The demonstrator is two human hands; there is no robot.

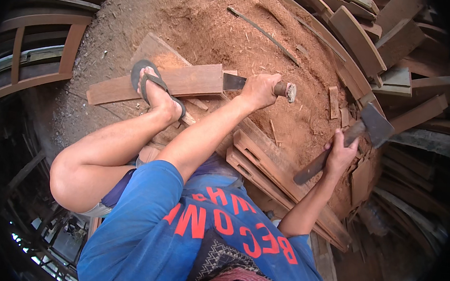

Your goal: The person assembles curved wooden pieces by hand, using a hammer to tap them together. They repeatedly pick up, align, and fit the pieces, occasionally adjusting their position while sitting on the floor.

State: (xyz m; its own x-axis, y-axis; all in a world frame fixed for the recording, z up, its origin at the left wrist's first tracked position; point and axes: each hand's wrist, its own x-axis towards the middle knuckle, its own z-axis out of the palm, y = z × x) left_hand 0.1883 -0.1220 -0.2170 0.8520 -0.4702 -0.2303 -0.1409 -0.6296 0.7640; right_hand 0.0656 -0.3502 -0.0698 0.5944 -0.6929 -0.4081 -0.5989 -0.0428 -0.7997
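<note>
My left hand (259, 89) grips a wide-bladed chisel (234, 81) by its wooden handle, whose battered end sticks out to the right. The blade's edge rests against the end of a brown plank (192, 81) lying flat on the ground. My left foot in a dark flip-flop (153, 86) presses down on that plank. My right hand (340, 155) holds a hatchet by its dark handle, off to the right and lower. The grey hatchet head (377, 125) is raised, apart from the chisel.
A reddish sawdust heap (243, 32) covers the ground ahead. Slotted planks (265, 167) lie under my arms. Curved wooden pieces (367, 41) are stacked at the upper right, and curved wooden frames (38, 49) stand on the left.
</note>
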